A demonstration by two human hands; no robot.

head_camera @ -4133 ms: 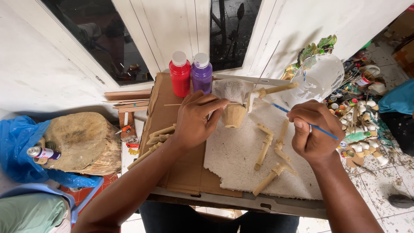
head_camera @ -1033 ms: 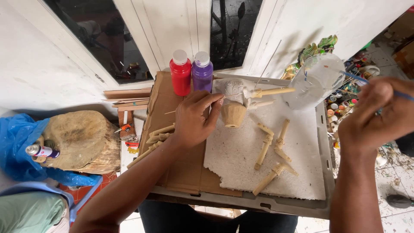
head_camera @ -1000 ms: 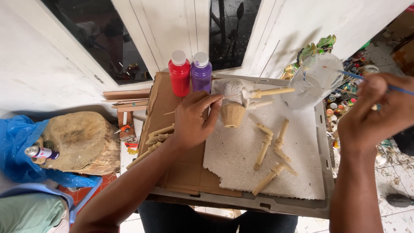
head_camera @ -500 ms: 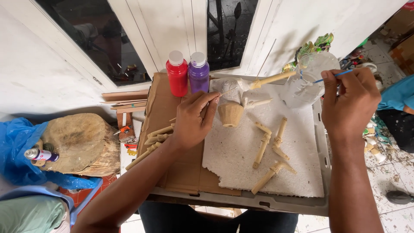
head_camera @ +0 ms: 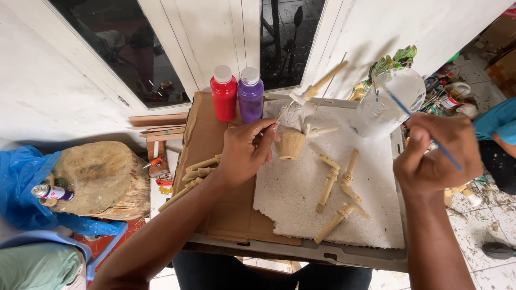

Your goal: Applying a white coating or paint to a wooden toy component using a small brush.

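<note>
Head view shows our left hand (head_camera: 244,153) with thumb and fingertips (head_camera: 267,127) pinched on a thin stick that runs up into a pale carved wooden figure (head_camera: 293,134), whose cone-shaped base stands on the white foam sheet (head_camera: 301,204); one long wooden arm of the figure (head_camera: 324,81) sticks up and to the right. Our right hand (head_camera: 435,156) is closed around a slim blue-handled brush (head_camera: 416,124), fingers pressed together on the shaft, the tip reaching into a clear plastic cup (head_camera: 389,102) at the far right corner of the foam. On the foam, between our hands, lie several loose jointed wooden limbs (head_camera: 336,180), some touching end to end. The foam rests on a brown cardboard sheet (head_camera: 207,139), where more wooden sticks (head_camera: 193,172) lie just beside our left wrist. At the far edge of the cardboard two paint bottles stand upright and touching, a red bottle (head_camera: 223,99) and a purple bottle (head_camera: 250,101), each with a white cap; we cannot make out any label on them. Well apart to the left, a small spray can (head_camera: 51,192) with a white and pink label lies on blue plastic sheeting (head_camera: 21,182) beside a tree stump (head_camera: 99,180).
</note>
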